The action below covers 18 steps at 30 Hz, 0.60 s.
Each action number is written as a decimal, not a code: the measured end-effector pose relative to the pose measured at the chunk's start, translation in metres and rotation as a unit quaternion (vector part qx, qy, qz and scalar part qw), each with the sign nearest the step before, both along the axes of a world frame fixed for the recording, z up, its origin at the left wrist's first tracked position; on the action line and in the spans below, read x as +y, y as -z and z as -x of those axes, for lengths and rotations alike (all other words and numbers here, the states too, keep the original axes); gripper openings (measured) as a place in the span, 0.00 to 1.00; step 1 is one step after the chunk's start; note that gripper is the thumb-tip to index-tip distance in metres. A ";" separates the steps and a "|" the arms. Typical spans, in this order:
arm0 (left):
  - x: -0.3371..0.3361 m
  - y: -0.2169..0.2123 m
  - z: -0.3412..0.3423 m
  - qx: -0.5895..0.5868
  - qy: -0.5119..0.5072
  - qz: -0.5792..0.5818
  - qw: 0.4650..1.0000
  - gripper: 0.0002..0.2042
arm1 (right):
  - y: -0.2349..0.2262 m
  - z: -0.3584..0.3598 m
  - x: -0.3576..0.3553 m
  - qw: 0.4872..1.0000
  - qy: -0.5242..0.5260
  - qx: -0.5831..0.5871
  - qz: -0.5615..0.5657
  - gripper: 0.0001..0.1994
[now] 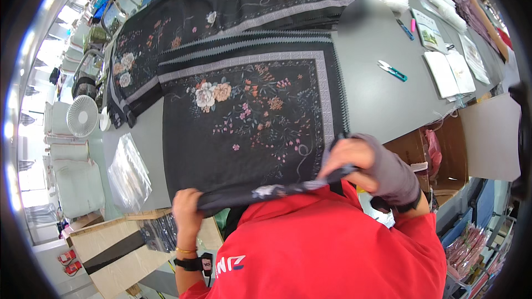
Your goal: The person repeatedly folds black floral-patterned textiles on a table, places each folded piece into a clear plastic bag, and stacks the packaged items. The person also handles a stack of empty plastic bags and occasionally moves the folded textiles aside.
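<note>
A black floral scarf [221, 127] with a grey patterned border and zigzag edges lies folded on the grey table in front of me. Its near edge is lifted at the table's front, close to my red top. At the left corner of that edge, my left hand [187, 209] is closed on the cloth. Bent fingers of my right hand [353, 160] grip the other end, where the fabric looks bunched. Between both hands the edge hangs in a narrow rolled strip. Farther back, a second spread of matching black floral cloth [188, 27] covers the table.
On the grey table [371, 99] to the right lie teal thread snips [392, 71], a pink marker [413, 25] and an open notebook [448, 73]. Clear plastic bags [129, 173] rest at the left. A cardboard box [454, 158] stands at the right, below the table edge.
</note>
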<state>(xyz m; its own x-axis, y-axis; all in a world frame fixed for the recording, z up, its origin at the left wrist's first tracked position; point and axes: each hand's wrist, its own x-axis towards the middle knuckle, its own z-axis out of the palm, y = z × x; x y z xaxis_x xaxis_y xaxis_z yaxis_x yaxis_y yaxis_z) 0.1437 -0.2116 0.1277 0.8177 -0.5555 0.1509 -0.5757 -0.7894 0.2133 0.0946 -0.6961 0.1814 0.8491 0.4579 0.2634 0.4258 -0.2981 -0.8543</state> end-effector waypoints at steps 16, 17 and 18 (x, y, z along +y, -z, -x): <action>0.102 0.033 -0.152 0.305 -0.271 0.485 0.774 0.12 | 0.096 -0.049 -0.026 0.889 0.454 0.042 0.046 0.15; 0.096 0.046 -0.169 0.355 -0.262 0.460 0.771 0.12 | 0.102 -0.064 -0.024 0.871 0.469 0.055 0.136 0.16; 0.090 0.055 -0.182 0.389 -0.254 0.449 0.763 0.12 | 0.104 -0.071 -0.024 0.841 0.483 0.081 0.231 0.17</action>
